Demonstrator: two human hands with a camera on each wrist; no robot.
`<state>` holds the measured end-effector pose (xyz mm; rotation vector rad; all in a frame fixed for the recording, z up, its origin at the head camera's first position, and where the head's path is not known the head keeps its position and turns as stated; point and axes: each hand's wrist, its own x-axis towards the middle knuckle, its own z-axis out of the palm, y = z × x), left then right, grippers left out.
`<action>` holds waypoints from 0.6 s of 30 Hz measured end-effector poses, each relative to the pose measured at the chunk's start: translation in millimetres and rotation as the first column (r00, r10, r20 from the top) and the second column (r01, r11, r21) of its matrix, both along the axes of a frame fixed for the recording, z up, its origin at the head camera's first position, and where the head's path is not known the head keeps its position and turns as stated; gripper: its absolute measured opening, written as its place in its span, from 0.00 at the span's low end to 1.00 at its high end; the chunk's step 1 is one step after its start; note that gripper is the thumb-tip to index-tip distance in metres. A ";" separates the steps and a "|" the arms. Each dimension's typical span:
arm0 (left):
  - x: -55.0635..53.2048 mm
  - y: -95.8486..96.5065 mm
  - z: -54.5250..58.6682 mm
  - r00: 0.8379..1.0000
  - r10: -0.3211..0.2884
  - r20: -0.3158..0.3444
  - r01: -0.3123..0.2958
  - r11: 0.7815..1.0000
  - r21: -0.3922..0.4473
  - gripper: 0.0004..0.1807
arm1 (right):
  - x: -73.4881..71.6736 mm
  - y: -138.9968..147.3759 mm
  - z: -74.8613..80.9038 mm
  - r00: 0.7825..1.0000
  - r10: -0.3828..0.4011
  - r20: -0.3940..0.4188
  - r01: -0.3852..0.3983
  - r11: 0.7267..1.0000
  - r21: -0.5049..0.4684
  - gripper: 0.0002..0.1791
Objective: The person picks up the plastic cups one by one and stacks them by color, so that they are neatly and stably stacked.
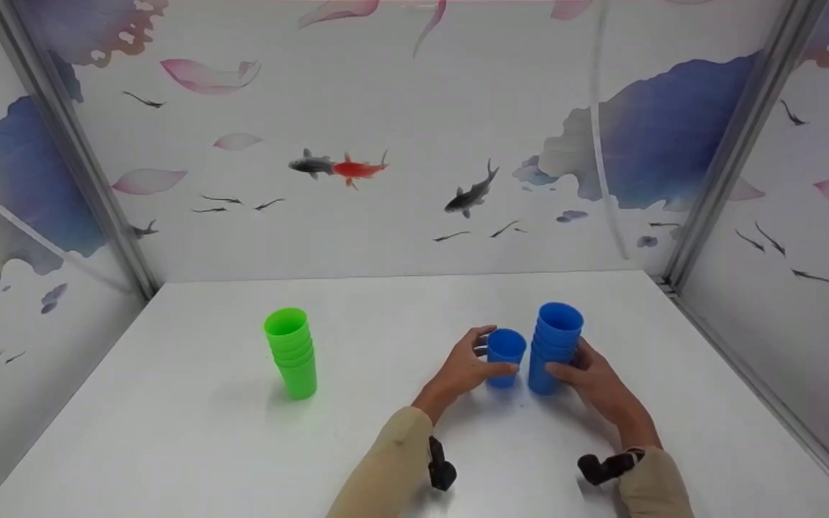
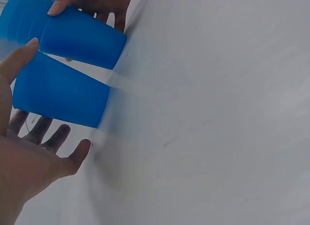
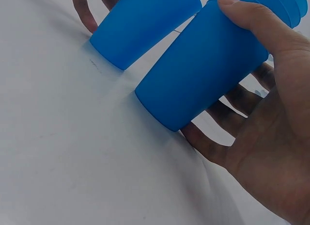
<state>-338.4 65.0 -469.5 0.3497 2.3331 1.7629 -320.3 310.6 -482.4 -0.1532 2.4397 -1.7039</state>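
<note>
A single blue cup (image 1: 504, 360) stands upright on the white table. My left hand (image 1: 463, 367) holds it from the left, thumb across the near side and fingers at the far side. Just to its right rises a stack of nested blue cups (image 1: 550, 363), also upright. Around the stack's right side my right hand (image 1: 598, 381) grips, its thumb (image 3: 242, 11) lying on the front near the stacked rims. Seen from the left wrist, the lone cup (image 2: 60, 94) and the stack (image 2: 80, 38) stand close together with a narrow gap near their bases.
Left of the hands stands a stack of green cups (image 1: 298, 367), upright on the white table (image 1: 191, 432). Patterned panels with fish and petals (image 1: 400, 108) enclose the back and both sides. A metal post (image 1: 735, 144) rises at the back right corner.
</note>
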 end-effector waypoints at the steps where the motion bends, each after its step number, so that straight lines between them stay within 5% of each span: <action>1: -0.2 0.6 -0.1 1.000 0.003 0.001 -0.003 1.000 -0.004 0.44 | 0.0 0.3 0.0 1.000 -0.008 0.005 0.008 1.000 -0.002 0.56; 18: -1.2 -3.9 3.6 0.999 0.038 0.001 -0.038 0.999 0.023 0.40 | 0.7 2.1 1.4 1.000 0.007 -0.004 -0.007 1.000 -0.001 0.55</action>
